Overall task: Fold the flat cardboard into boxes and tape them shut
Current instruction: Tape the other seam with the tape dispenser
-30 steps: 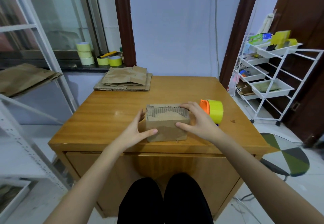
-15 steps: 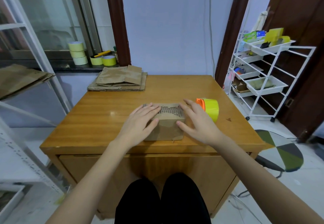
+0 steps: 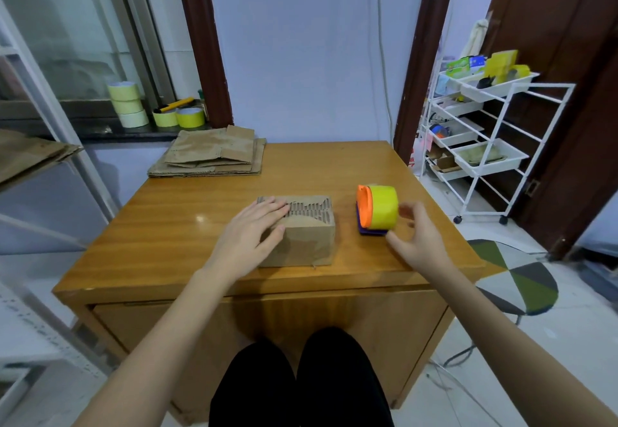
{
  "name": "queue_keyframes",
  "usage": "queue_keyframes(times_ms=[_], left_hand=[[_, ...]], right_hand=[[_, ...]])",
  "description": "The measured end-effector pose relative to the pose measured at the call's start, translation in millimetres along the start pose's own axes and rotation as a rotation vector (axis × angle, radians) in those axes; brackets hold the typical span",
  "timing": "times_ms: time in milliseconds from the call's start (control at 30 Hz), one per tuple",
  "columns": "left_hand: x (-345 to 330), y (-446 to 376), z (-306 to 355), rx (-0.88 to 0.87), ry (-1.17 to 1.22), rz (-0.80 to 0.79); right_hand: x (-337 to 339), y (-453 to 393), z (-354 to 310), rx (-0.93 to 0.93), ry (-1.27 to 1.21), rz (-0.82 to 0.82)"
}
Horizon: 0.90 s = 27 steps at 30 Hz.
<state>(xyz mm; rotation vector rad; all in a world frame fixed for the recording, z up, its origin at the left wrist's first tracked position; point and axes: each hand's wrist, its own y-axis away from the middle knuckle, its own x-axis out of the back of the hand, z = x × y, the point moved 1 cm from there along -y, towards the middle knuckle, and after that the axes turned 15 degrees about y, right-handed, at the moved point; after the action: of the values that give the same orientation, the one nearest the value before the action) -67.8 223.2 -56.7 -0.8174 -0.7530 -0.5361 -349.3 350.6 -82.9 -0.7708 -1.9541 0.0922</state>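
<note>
The left hand [image 3: 250,238] is lying flat on the folded cardboard box [image 3: 301,236], fingers straight and pressed together across the left part of the top panel, thumb resting against the near face. The box is sitting on the wooden table [image 3: 174,226], near its front edge — a small rectangular carton of brown corrugated board whose top layer is torn, exposing the ribbed fluting.

The right hand [image 3: 414,242] is hovering just beside the tape dispenser [image 3: 378,207], fingers spread and slightly curved, gripping nothing; its blurred fingertips are close to the roll, and contact cannot be confirmed. The dispenser is standing to the right of the box, apart from it — a glossy yellow tape roll on an orange hub with a purple base.

Both forearms are reaching forward from the bottom of the frame, bare to the elbow.

At the table's far left corner a stack of flat cardboard [image 3: 214,155] is lying, matte and creased. Behind it, spare tape rolls [image 3: 127,103] are stacked on the dark window ledge. A white wire cart [image 3: 485,145] is standing to the right.
</note>
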Motion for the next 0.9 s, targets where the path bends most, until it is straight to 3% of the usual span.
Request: queue_keyframes(times_ms=[133, 267, 633, 900], left_hand=[[-1, 2, 4, 0.002, -0.009, 0.025], [1, 1, 6, 0.036, 0.03, 0.012], [6, -18, 24, 0.137, -0.046, 0.083], [16, -33, 37, 0.276, -0.067, 0.002]], right_hand=[[-11, -3, 1, -0.053, -0.145, -0.034], [-22, -9, 1, -0.028, -0.015, -0.121], [-33, -16, -4, 0.036, 0.132, -0.105], [1, -13, -24, -0.024, 0.206, -0.063]])
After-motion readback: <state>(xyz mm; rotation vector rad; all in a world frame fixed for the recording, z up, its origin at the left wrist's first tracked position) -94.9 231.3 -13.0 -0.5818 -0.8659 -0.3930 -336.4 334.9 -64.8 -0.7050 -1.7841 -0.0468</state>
